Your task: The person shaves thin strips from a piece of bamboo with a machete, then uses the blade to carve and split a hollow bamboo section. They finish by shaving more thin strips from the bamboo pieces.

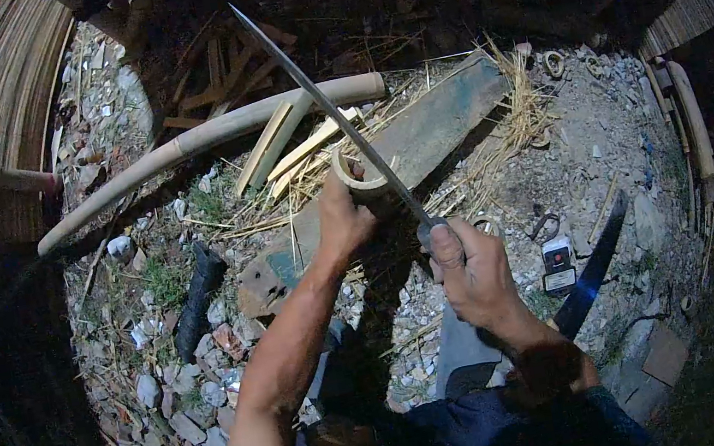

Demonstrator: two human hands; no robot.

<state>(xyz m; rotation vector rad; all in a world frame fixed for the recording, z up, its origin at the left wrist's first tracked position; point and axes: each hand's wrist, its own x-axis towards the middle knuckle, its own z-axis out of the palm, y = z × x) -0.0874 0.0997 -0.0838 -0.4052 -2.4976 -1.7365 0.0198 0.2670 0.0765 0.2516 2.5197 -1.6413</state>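
Note:
A short hollow bamboo piece [361,176] stands with its open end up, and my left hand [344,216] is wrapped round its left side. My right hand [477,274] grips the handle of a long knife [313,90]. Its narrow blade points up and to the left and crosses in front of the bamboo's right rim; contact between them cannot be made out. Beneath lies a wooden plank [445,130], with split bamboo strips [308,151] on and beside its left part.
A long curved bamboo pole [204,140] lies behind. Straw [526,112] covers the plank's far end. At right are a dark saw-like blade [595,279] and a small black-and-white box [558,264]. A black tube-like object [199,299] lies left on stony ground.

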